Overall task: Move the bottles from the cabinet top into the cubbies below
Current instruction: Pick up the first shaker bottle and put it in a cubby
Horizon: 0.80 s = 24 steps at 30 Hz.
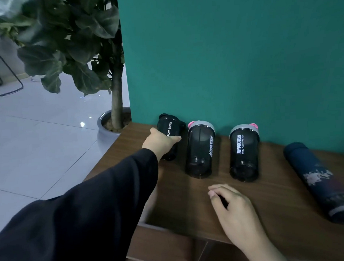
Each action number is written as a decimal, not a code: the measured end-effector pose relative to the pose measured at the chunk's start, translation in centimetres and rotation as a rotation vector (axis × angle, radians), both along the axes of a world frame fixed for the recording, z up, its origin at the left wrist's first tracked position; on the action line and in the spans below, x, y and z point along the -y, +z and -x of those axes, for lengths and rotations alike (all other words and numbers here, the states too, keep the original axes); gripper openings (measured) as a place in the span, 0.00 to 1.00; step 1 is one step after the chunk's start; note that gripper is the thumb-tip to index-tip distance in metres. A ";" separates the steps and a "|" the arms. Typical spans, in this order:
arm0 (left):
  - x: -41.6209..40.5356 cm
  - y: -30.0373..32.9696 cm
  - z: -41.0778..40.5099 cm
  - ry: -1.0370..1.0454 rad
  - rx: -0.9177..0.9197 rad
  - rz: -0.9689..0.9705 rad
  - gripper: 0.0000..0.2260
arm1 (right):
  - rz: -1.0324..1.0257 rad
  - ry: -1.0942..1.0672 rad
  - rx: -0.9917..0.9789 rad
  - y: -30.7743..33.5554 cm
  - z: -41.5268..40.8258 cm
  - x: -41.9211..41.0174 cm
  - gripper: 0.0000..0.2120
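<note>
Several bottles stand on the brown wooden cabinet top (268, 195) against a teal wall. At the far left is a black sport bottle (171, 128), and my left hand (159, 141) is wrapped around its lower body. To its right stand two dark shaker bottles with grey lids and pink caps (200, 148) (244, 151). A dark blue patterned bottle (319, 179) leans at the right. My right hand (231, 204) hovers over the cabinet's front part, fingers loosely curled, holding nothing. The cubbies below are barely seen.
A potted plant (115, 117) with large leaves stands on the tiled floor just left of the cabinet's far corner. A black metal stool frame (5, 78) is further left. The teal wall (233, 58) rises directly behind the bottles.
</note>
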<state>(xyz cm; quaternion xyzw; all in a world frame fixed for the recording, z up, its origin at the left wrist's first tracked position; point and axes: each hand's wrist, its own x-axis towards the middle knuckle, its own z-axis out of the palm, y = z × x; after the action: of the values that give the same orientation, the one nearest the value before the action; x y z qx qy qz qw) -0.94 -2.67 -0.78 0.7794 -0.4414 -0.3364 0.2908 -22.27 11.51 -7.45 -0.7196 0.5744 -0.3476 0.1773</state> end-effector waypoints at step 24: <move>-32.3 -7.1 -5.6 -0.447 -0.312 0.545 0.39 | -0.496 0.343 0.648 3.7 -9.8 -14.5 0.29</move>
<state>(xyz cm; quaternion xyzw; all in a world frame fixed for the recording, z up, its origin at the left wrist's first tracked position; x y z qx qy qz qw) 4.69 29.63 -7.89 0.4975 -0.6241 -0.3762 0.4706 -12.49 26.00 -3.77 -0.5940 0.4272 -0.3726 0.5708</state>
